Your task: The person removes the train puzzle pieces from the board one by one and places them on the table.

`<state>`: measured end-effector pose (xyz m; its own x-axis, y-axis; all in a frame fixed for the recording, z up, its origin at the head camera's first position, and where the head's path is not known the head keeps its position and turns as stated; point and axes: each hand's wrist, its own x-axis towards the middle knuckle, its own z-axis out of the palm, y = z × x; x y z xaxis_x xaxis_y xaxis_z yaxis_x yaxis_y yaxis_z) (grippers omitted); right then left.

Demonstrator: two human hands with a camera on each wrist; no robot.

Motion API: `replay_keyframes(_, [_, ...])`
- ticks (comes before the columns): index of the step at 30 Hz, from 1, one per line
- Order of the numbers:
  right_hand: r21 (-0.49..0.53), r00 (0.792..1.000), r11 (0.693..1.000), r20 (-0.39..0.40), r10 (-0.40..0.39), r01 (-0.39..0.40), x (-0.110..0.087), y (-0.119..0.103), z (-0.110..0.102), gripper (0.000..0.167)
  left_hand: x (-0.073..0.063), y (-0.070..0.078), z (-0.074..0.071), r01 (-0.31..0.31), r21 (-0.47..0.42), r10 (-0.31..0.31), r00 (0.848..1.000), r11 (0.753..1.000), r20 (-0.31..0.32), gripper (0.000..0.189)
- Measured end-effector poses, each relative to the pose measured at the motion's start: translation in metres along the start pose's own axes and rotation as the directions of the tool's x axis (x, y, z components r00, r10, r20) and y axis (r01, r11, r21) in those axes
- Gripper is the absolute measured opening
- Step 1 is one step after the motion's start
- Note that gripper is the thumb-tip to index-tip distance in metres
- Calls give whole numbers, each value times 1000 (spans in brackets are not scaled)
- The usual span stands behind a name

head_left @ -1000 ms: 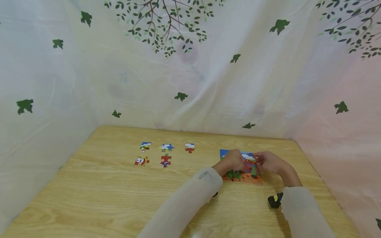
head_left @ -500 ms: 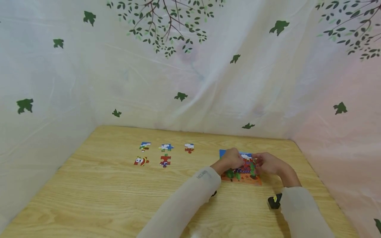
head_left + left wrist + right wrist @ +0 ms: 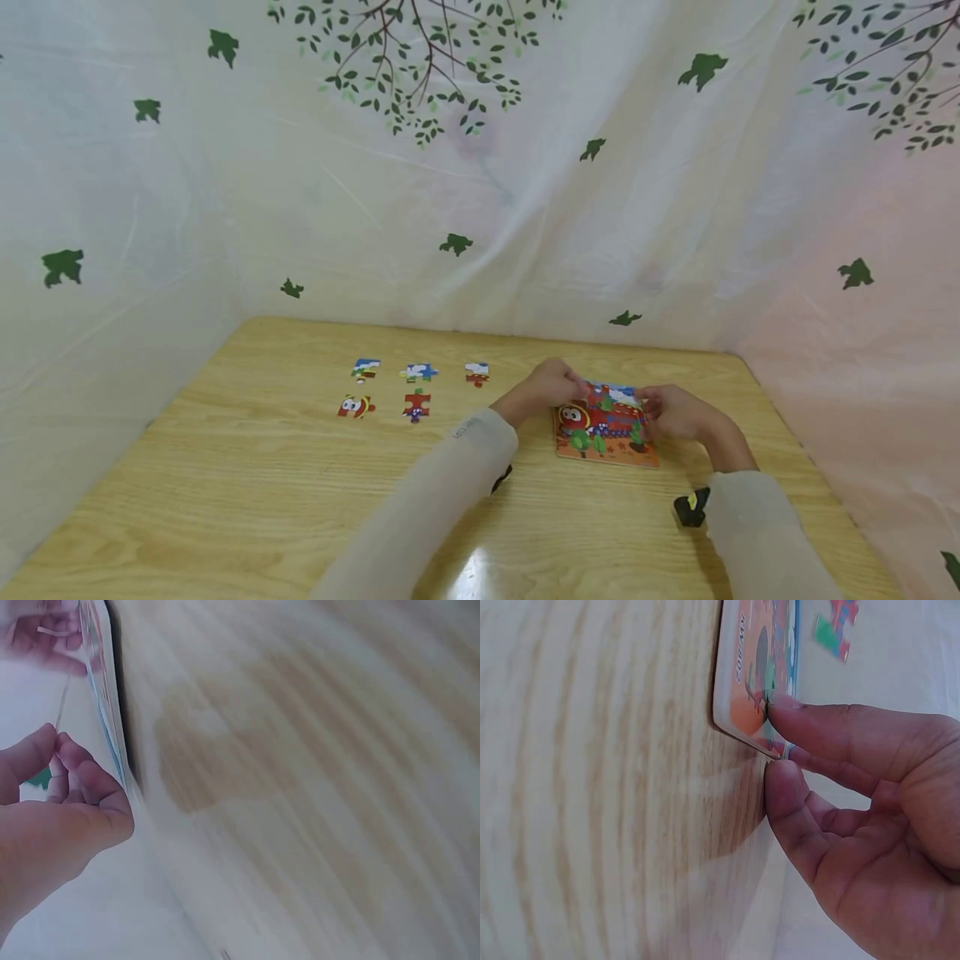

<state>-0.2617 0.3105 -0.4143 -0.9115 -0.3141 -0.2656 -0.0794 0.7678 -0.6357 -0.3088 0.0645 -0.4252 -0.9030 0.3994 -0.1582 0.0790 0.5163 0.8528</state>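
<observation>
A puzzle board [image 3: 611, 450], showing a red cartoon face above an orange ground, lies on the table in the head view. Over its upper left part, my left hand [image 3: 546, 385] pinches a puzzle piece [image 3: 834, 631] between thumb and fingertips. The piece is red, green and blue in the right wrist view and stands off the board; the left wrist view shows it edge-on as a thin line. My right hand [image 3: 678, 410] grips the board's right edge, its thumb on the printed face and fingertips at the side. The fingers of the left hand hide the board's upper left corner.
Several loose pieces lie to the left, among them a face piece [image 3: 354, 406], a red piece [image 3: 417, 404] and a cloud piece [image 3: 477, 372]. A patterned white curtain [image 3: 480, 208] closes off the back of the wooden table [image 3: 300, 500]. A black wrist camera [image 3: 692, 507] sits by the right sleeve.
My left hand has moved left and away from the board's middle, a puzzle piece now in its fingertips. The cartoon face is uncovered. The right hand has stayed at the edge.
</observation>
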Motion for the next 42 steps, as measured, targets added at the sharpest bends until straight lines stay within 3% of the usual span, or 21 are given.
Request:
replay_keyframes(7, [15,1000,1000,-7,5,-5,-1,0,1,73,-12,-14,-31,-25,16,24,999,1000,36,15])
replay_keyframes(15, [21,1000,1000,-25,15,-14,-2,0,1,75,-29,-29,-66,-51,-33,53,997,998,63,14])
replay_keyframes(26, [76,999,997,-44,31,-27,-7,-2,4,78,-56,-60,-112,-17,-62,22,996,998,82,15])
replay_keyframes(35, [97,997,995,-70,13,-6,-5,1,9,80,-77,-86,-143,11,51,-14,998,999,69,14])
replay_keyframes(42, [146,998,989,-61,-8,17,-5,4,8,74,-85,-93,-151,36,147,-39,999,989,24,12])
